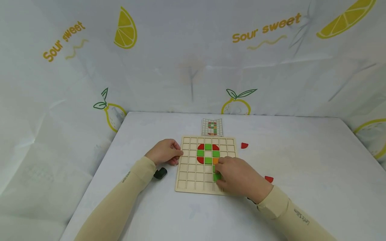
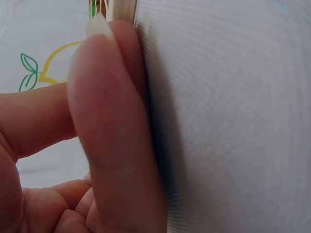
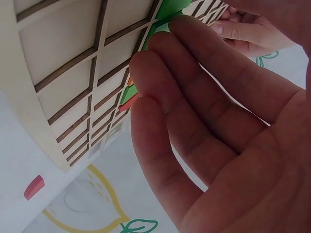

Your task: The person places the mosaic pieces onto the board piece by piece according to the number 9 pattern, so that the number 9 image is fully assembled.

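A square wooden grid board lies flat on the table, with red, green and orange tiles set in some cells. At its left edge, my left hand pinches the rim between thumb and finger; the left wrist view shows the thumb close up. My right hand is over the board's lower right part, its fingertips at the green tiles. In the right wrist view the slightly bent fingers lie side by side by a green tile; the thumb's tip is hidden there.
A small pattern card with a coloured grid stands just behind the board. Two red quarter-round tiles lie on the white table to the right. A black object is beside the left wrist. Lemon-printed cloth hangs behind.
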A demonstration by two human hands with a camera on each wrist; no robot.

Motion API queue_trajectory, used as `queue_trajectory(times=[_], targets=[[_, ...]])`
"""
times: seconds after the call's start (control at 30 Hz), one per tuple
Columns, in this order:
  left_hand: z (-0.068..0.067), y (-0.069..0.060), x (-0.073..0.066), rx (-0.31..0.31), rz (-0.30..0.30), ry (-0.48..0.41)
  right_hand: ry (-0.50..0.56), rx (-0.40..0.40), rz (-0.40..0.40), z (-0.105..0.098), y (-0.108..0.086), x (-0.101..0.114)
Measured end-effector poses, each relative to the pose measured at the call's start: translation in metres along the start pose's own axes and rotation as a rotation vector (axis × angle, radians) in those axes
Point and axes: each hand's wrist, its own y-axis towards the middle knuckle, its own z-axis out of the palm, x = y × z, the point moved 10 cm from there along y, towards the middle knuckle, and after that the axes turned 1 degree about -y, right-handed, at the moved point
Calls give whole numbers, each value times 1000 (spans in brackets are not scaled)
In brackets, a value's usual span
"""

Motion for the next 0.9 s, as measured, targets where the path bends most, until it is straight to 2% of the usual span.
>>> queue_trajectory(times=[0.13, 0.3, 0.43, 0.67, 0.8, 0.9], targets=[[-1, -1, -1, 0, 1, -8, -5, 9, -3, -3, 1, -3], [-1, -3, -3, 2, 3, -11, 7, 42, 65, -9, 3, -25], [0, -3, -3, 3, 3, -16, 34, 46, 136, -17, 4, -55], [0, -3, -4, 4, 15, -17, 75, 34, 252, -22, 1, -123], [0, -3, -4, 4, 18, -15, 90, 23, 284, -19, 0, -153], [0, -3, -4, 5, 22, -19, 100, 12, 290, -17, 2, -166]])
